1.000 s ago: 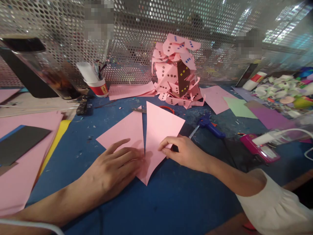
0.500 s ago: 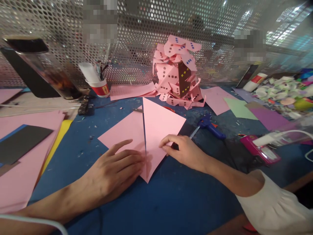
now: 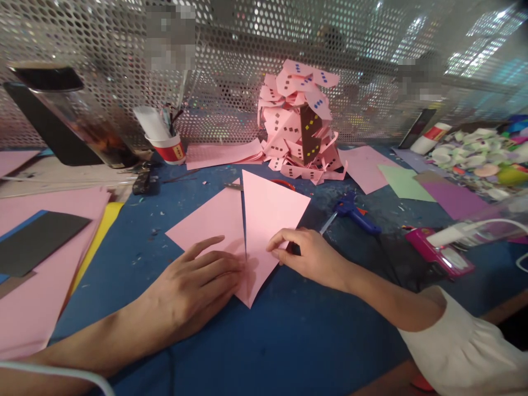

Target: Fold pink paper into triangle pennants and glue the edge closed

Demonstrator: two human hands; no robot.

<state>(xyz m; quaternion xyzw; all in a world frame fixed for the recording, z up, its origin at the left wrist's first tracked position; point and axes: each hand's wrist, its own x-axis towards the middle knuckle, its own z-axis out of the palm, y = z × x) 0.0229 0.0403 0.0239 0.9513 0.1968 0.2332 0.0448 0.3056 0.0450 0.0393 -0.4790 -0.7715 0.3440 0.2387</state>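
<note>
Pink paper lies before me in two flaps that meet near the bottom and part into a narrow gap higher up. On the left flap (image 3: 210, 220), which rests on the table, my left hand (image 3: 200, 286) is laid with fingers stretched out, the fingertips at the seam. The right flap (image 3: 272, 212) is lifted, and my right hand (image 3: 303, 250) pinches its lower right edge between thumb and fingers. Behind the paper, the scissors (image 3: 234, 187) are mostly hidden; a blade tip and part of a red handle show.
Right of the paper lies a blue hot glue gun (image 3: 355, 214), with a magenta device (image 3: 439, 253) beyond. A tall stack of folded pink paper pieces (image 3: 289, 126) stands behind. Pink sheets (image 3: 41, 313) lie at left; a red-and-white cup (image 3: 167, 148) and a bottle (image 3: 88, 121) stand behind.
The top of the right flap has tilted slightly down and toward me, and the gap to the left flap looks a little wider. Both hands are nearly still.
</note>
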